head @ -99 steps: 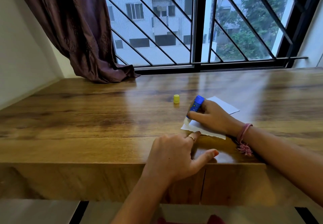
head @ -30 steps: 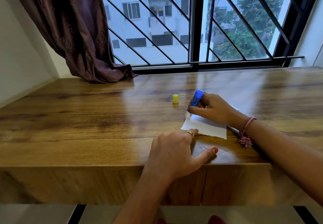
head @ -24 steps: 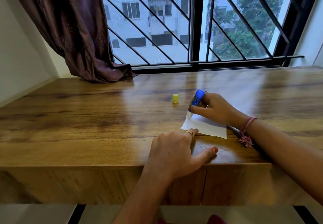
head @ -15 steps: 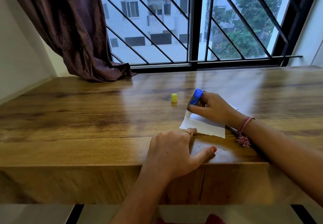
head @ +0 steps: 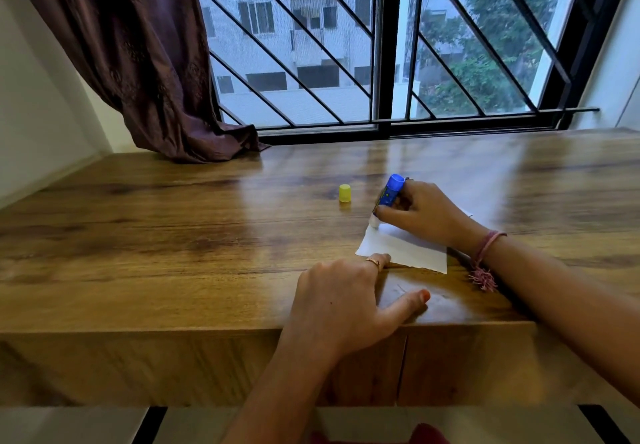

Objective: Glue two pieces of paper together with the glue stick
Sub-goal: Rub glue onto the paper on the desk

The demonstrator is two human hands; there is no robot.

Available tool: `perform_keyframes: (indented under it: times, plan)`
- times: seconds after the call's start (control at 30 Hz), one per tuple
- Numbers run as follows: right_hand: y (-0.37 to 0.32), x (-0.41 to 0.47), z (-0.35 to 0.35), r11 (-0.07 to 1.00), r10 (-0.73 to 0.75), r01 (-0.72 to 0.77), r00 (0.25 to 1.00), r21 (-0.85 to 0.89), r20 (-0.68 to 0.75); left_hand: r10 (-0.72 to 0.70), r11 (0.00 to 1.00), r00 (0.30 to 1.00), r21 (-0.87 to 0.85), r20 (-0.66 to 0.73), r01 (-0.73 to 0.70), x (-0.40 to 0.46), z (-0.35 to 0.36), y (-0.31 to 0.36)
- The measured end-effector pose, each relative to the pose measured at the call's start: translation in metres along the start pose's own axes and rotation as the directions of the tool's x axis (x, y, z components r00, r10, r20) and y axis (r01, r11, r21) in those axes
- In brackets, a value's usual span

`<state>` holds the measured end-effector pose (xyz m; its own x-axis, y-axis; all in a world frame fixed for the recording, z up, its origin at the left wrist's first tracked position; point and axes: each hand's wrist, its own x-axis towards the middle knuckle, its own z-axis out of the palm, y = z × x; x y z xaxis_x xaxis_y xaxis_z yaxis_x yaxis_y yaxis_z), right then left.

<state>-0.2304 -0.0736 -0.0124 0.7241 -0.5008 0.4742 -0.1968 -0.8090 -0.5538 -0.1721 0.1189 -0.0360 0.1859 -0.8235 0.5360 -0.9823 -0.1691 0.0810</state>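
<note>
A white piece of paper (head: 403,251) lies on the wooden table (head: 173,235), right of centre. My right hand (head: 424,213) grips a blue glue stick (head: 389,195), tilted, with its white tip touching the paper's far left corner. My left hand (head: 346,299) rests flat on the table, fingertips pressing the paper's near left edge. A corner of a second white sheet (head: 465,214) shows behind my right hand; most of it is hidden.
The yellow glue cap (head: 345,193) stands upright on the table, left of the glue stick. A brown curtain (head: 145,62) hangs at the back left. A barred window (head: 381,45) runs along the table's far edge. The front edge lies just under my left hand.
The glue stick has moved from the paper's middle left toward its far left corner and stands steeper. My left hand has stayed on the paper's near edge.
</note>
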Motion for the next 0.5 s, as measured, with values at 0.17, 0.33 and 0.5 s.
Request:
perform_keyframes:
  times: [0.17,0.33,0.5]
  plan:
    - [-0.002,-0.0002,-0.0002,1.0,-0.002,0.002,1.0,0.005,0.013,-0.028,1.0,0.999,0.008,0.023,0.028,0.0004,0.0006,-0.001]
    - [-0.0028,-0.0021,-0.0009,0.999,-0.008,0.003,0.994,0.046,0.105,-0.028,0.999,0.998,-0.018,0.051,0.029,0.001,0.0018,-0.0022]
    - [-0.0025,-0.003,-0.0013,0.998,0.001,-0.006,0.997,0.062,0.083,-0.023,1.0,1.0,-0.016,0.018,0.024,0.0,-0.0012,-0.0011]
